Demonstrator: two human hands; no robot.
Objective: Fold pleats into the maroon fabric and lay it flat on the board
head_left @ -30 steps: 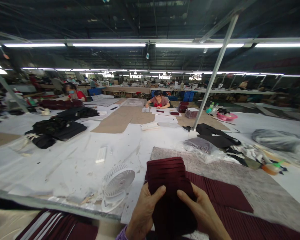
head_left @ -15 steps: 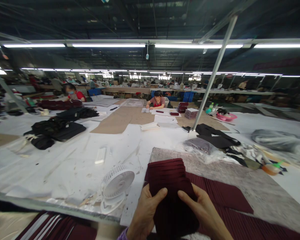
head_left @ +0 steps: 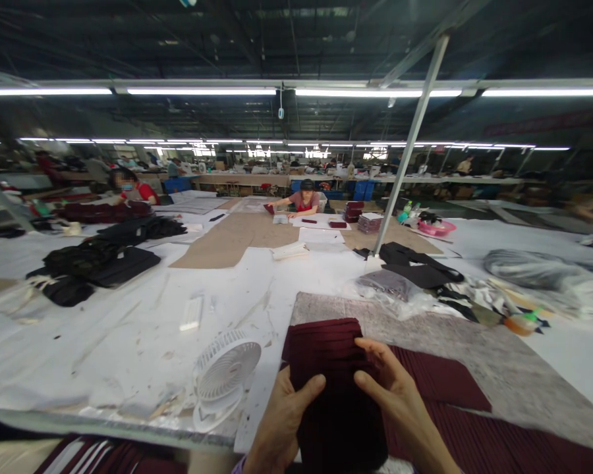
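A stack of dark maroon fabric pieces [head_left: 329, 355] is held up in front of me, its upper edges fanned in steps. My left hand [head_left: 284, 411] grips its left side, thumb on the front face and fingers hidden behind. On the right side, my right hand [head_left: 400, 395] has its thumb against the front, with the index finger at the upper right edge. Behind and to the right, overlapping rows of maroon pieces [head_left: 445, 382] lie on a mottled grey sheet [head_left: 499, 368].
A white fan [head_left: 227, 372] stands left of my hands. Beyond are a metal pole [head_left: 410, 145], dark garments [head_left: 91, 260], a plastic-wrapped bundle [head_left: 385, 284] and a pink basin [head_left: 435, 228]. A person [head_left: 305, 199] sits across the table, another [head_left: 136, 191] at far left.
My right index finger has come up to the stack's upper right edge. The view has shifted slightly. The person across has stretched an arm out toward a small maroon piece.
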